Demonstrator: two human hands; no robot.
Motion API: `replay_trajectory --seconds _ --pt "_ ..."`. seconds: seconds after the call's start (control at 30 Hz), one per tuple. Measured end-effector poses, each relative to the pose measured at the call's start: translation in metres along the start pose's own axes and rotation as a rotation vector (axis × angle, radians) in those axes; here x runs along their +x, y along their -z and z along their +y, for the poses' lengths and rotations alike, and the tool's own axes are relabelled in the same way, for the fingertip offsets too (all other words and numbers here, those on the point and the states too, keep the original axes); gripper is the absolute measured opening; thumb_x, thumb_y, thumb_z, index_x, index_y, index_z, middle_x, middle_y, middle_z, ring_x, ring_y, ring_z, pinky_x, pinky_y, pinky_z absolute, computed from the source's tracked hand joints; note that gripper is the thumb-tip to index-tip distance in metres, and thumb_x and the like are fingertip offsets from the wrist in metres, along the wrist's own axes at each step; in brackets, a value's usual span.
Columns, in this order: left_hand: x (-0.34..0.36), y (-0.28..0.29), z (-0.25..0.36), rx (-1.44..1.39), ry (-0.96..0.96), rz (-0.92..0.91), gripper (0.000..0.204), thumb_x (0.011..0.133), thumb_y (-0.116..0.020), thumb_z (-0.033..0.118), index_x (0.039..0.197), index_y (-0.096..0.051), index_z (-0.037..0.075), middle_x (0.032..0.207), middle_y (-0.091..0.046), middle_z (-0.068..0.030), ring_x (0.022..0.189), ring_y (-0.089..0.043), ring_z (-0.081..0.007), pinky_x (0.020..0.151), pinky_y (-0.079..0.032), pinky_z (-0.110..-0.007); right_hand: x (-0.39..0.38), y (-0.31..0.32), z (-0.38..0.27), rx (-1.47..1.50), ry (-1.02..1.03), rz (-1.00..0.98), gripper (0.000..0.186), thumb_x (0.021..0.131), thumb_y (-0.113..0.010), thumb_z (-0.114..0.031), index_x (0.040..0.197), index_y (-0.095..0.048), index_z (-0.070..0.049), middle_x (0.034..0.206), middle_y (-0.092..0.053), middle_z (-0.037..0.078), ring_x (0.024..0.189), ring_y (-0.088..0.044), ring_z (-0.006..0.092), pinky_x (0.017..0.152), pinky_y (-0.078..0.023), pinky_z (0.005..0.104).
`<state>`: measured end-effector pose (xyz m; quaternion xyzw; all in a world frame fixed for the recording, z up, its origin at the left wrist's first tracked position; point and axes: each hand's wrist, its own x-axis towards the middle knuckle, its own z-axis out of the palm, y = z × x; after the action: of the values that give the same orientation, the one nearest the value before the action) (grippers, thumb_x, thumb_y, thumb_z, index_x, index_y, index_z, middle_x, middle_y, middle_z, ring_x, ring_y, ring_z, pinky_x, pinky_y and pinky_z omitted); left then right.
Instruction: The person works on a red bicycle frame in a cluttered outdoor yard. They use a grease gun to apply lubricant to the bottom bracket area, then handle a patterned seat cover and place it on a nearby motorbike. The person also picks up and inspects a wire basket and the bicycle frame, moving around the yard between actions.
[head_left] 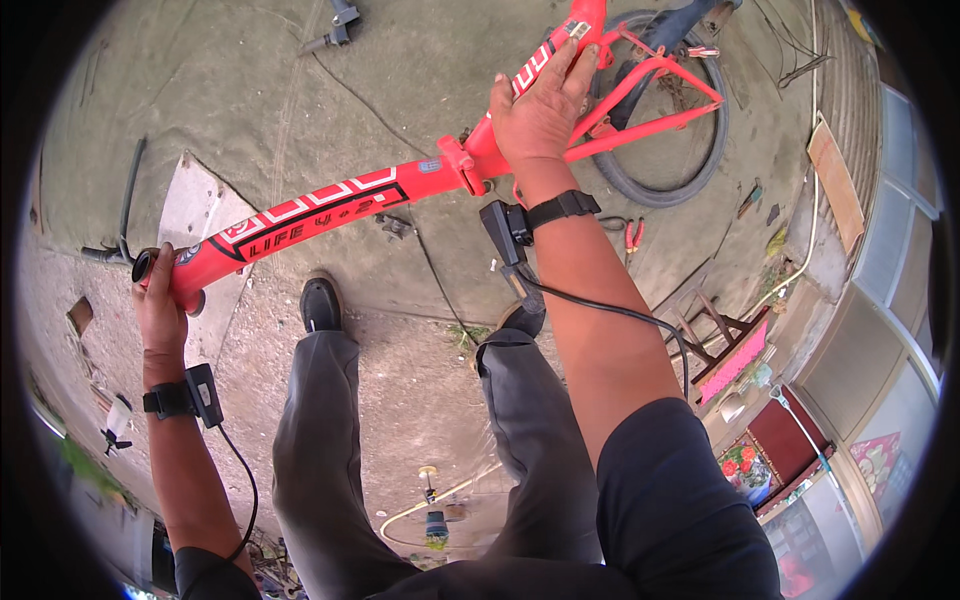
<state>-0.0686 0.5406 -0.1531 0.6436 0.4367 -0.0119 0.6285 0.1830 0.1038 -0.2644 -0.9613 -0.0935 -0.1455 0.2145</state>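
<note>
A red bicycle frame (pixel 330 207) with white and black markings is held up across the view, above the ground. Its thick main tube slopes up from lower left to a hinge-like joint near the middle. My left hand (pixel 162 310) is closed around the tube's left end, beside the round dark opening. With my right hand (pixel 545 110) I grip the tube that rises beyond the joint, near the thin red rear stays; the palm side is hidden. Both wrists carry strapped black devices with cables.
Past the frame at the far right a black-tyred wheel (pixel 712 150) lies on the ground. Red-handled pliers (pixel 634 235) lie nearer, by a small bench with a pink top (pixel 735 362). A bent black tube (pixel 130 205) is at left, and a power tool (pixel 340 22) lies far off.
</note>
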Motion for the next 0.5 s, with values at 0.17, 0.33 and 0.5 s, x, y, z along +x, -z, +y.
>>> replay_trajectory --seconds 0.17,0.33,0.5 --pt "-0.011 -0.001 0.001 0.003 -0.004 0.033 0.016 0.1 -0.065 0.02 0.091 -0.065 0.006 0.086 -0.068 -0.0037 0.073 -0.061 -0.0101 0.066 -0.048 -0.026 0.0 -0.022 -0.002 -0.018 -0.046 0.12 0.102 0.076 -0.071 -0.016 0.157 -0.013 0.002 0.159 -0.013 0.034 0.146 -0.022 0.0539 0.112 -0.027 0.0691" --pt "-0.031 -0.007 0.012 0.005 0.06 0.136 0.017 0.1 -0.066 0.02 0.088 -0.066 0.007 0.084 -0.066 -0.0016 0.074 -0.059 -0.0085 0.068 -0.047 -0.025 0.002 -0.025 -0.006 -0.024 -0.082 0.105 0.099 0.076 -0.069 -0.015 0.157 -0.014 0.001 0.16 -0.014 0.032 0.147 -0.02 0.0542 0.112 -0.025 0.0714" --pt "-0.072 -0.022 0.039 0.098 0.082 0.24 0.021 0.1 -0.066 0.022 0.087 -0.067 0.006 0.081 -0.064 -0.0012 0.069 -0.056 -0.0082 0.061 -0.043 -0.026 0.002 -0.031 -0.005 0.002 -0.068 0.123 0.097 0.075 -0.068 -0.014 0.156 -0.017 0.001 0.16 -0.014 0.032 0.147 -0.018 0.0547 0.112 -0.024 0.0723"
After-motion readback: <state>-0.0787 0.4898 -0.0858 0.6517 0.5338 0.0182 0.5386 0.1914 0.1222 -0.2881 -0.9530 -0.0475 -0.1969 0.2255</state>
